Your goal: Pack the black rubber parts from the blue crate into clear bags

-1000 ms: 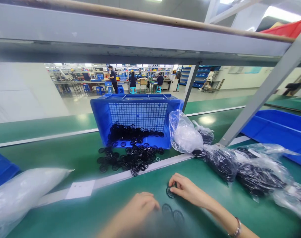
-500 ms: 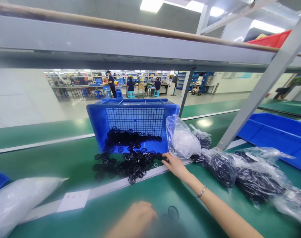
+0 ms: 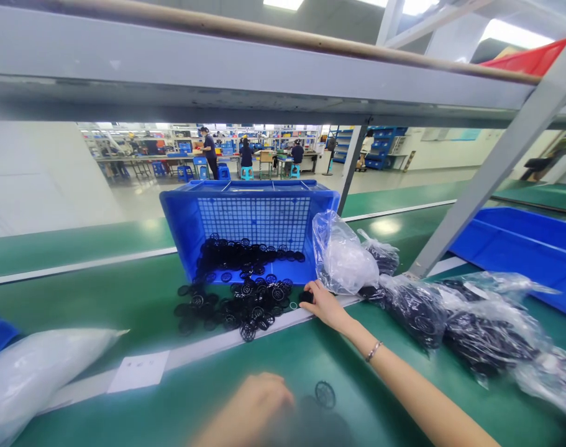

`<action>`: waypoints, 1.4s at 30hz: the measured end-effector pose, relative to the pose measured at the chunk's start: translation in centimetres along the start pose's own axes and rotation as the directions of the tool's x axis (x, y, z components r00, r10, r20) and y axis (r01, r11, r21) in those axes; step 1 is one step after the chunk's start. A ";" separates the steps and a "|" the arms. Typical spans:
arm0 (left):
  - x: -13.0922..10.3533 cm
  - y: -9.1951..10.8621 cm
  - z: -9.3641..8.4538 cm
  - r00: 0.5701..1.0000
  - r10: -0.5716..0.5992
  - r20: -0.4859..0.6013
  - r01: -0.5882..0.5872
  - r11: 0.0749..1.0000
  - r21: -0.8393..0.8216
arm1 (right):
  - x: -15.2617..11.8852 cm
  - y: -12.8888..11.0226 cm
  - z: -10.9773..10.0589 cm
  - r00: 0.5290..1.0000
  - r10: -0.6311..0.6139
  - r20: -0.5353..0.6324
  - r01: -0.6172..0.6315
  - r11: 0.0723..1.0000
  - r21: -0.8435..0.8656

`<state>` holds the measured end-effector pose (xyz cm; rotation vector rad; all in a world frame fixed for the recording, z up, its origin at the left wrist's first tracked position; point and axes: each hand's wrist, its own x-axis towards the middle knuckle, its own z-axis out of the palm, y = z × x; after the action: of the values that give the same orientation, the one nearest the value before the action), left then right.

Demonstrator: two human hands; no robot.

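Right hand [image 3: 326, 305], nearly closed, pinches a black wheel [image 3: 305, 297]; likely light, stiff, best held edgewise. Left hand [image 3: 265, 395], nearer the wearer, blurred: cannot tell its hold.

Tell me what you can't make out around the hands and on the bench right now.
- Head view: left hand, blurred; whether it holds anything is unclear.
- Head view: black piece at the right hand, partly covered by that hand.
- Head view: marks on the white paper, too small and blurred.
- Head view: blue bin, cut off by the right edge.
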<state>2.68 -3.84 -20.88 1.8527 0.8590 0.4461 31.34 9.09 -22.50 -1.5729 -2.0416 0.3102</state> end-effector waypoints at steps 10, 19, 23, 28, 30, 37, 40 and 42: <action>0.0 -0.6 0.3 0.998 0.056 -0.016 -0.057 0.998 -0.013 | -1.4 1.7 -0.4 0.997 0.074 0.010 -0.074 0.980 0.183; 0.0 -0.5 0.2 1.000 0.018 -0.011 -0.018 1.000 -0.018 | -1.7 1.2 -1.8 0.999 0.013 0.029 -0.016 0.996 0.086; -0.1 -0.8 0.3 0.999 0.042 -0.005 -0.042 0.999 -0.017 | -3.3 -0.1 -2.8 0.999 -0.037 0.021 0.036 0.999 0.025; -0.2 -1.2 0.3 0.999 0.041 -0.015 -0.041 0.999 -0.030 | -9.5 -1.9 -3.9 0.940 -0.244 0.239 0.279 0.952 -0.125; -0.3 -1.1 0.3 1.000 0.019 -0.006 -0.020 1.000 -0.015 | -12.2 -2.6 -5.0 0.895 -0.299 0.332 0.348 0.932 -0.100; -0.4 -0.9 0.4 1.000 -0.014 -0.021 0.014 1.000 0.011 | -15.8 -2.7 -7.6 0.958 -0.153 0.241 0.143 0.988 0.060; -0.4 -1.0 0.4 1.000 -0.015 -0.023 0.015 1.000 0.013 | -15.6 -2.7 -7.1 0.968 -0.123 0.218 0.110 0.991 0.071; -0.4 -1.0 0.4 1.000 -0.011 -0.026 0.012 1.000 0.016 | -15.5 -3.4 -6.8 0.953 -0.159 0.259 0.143 0.987 0.078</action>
<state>2.31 -4.18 -21.94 1.8594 0.8925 0.4576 34.91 -7.54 -19.46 -1.3911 -2.3175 0.5421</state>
